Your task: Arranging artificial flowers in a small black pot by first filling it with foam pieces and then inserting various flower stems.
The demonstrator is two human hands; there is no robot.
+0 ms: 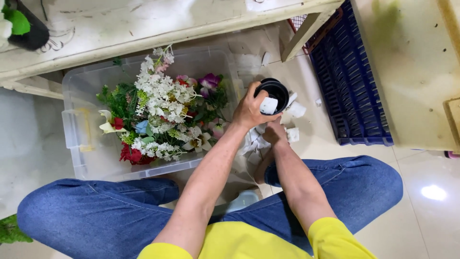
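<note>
The small black pot [274,92] sits above the floor, its rim pinched in my left hand [249,109], a white foam block [269,105] at its mouth. My right hand [274,131] cups beneath it, beside the clear flower bin [76,96].

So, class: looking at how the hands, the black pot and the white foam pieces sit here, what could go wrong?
1. The left hand grips the black pot only at its rim, so it might tip or slip.
2. The white foam block sits at the pot's mouth and could fall out.
3. Loose foam pieces lie on the floor near the right hand; more could scatter.
</note>
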